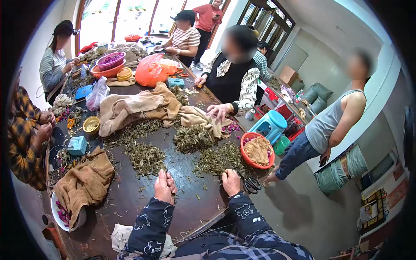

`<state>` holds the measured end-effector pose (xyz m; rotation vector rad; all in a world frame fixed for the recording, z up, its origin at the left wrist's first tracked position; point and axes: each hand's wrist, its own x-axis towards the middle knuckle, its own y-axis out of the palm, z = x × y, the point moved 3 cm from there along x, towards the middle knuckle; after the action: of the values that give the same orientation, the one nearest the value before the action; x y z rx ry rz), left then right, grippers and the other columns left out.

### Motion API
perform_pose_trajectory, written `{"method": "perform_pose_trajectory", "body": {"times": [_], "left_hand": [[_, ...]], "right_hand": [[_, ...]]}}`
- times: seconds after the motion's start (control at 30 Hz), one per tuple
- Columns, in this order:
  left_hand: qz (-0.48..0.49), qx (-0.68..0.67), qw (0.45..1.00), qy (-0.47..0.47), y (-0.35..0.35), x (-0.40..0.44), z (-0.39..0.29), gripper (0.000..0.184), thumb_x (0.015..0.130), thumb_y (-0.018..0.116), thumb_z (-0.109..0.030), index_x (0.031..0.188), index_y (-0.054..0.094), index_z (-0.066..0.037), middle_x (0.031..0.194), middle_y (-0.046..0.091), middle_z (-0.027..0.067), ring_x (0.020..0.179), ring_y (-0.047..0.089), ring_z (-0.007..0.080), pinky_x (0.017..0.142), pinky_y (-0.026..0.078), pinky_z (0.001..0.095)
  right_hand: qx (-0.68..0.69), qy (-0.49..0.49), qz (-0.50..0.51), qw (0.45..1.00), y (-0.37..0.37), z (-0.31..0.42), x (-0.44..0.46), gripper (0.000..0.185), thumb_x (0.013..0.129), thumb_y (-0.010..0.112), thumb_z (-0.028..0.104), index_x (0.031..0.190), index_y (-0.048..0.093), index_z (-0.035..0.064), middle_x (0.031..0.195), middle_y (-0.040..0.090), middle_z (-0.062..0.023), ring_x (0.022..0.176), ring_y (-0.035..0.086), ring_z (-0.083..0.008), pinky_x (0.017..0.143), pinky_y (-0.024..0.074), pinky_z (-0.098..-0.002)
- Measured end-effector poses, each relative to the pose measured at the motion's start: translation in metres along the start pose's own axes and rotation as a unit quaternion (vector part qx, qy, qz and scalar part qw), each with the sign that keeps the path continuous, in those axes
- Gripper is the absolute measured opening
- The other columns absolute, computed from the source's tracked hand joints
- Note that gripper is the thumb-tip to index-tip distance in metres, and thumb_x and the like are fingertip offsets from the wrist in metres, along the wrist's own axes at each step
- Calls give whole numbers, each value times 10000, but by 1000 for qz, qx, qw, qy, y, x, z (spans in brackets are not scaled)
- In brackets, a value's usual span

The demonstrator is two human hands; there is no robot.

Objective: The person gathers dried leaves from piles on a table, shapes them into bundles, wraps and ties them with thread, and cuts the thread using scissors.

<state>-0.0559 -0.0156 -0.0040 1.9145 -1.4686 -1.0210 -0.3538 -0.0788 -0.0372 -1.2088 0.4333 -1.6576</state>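
Note:
My left hand (164,187) is closed above the dark table, its fingers curled together. Just beyond it lies a heap of dried leaves (146,158); whatever its fingertips pinch is too small to make out. My right hand (232,183) is also closed, at the near edge of another dried-leaf heap (216,159), and its fingers hide what they may hold. Black-handled scissors (251,184) lie right beside it at the table edge. A bushy bundle of dried leaves (193,138) sits farther back between the two heaps.
A red basin (271,161) with cloth stands at right, and a white bowl (57,215) of purple flowers under burlap (86,180) at left. Brown cloths (125,110) cover the middle. Several people work around the table; a person in a grey tank top (333,117) stands at right.

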Motion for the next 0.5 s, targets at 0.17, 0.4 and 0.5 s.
{"method": "perform_pose_trajectory", "body": {"times": [0.17, 0.4, 0.5], "left_hand": [[1, 10, 1000, 4, 0, 0, 2, 358, 994, 485, -486, 840, 480, -163, 584, 384, -75, 418, 271, 40, 392, 251, 216], [-1, 22, 1000, 2, -2, 2, 3, 363, 1009, 457, -465, 844, 480, -142, 576, 381, -64, 415, 274, 48, 391, 268, 226], [6, 18, 1000, -2, -2, 2, 3, 367, 994, 482, -489, 843, 484, -155, 582, 386, -70, 417, 276, 43, 396, 259, 219]], "right_hand": [[-37, 36, -13, 999, 0, -5, 6, 197, 833, 641, 179, 954, 639, 24, 835, 634, -174, 729, 601, -362, 678, 502, -423], [-68, 24, 28, 997, 4, -3, 11, 240, 820, 650, 161, 1012, 640, 17, 879, 620, -209, 771, 600, -390, 710, 506, -450], [-51, 22, 31, 998, 7, -10, 12, 239, 806, 659, 186, 964, 651, 6, 844, 638, -186, 761, 607, -379, 715, 508, -421]]}}
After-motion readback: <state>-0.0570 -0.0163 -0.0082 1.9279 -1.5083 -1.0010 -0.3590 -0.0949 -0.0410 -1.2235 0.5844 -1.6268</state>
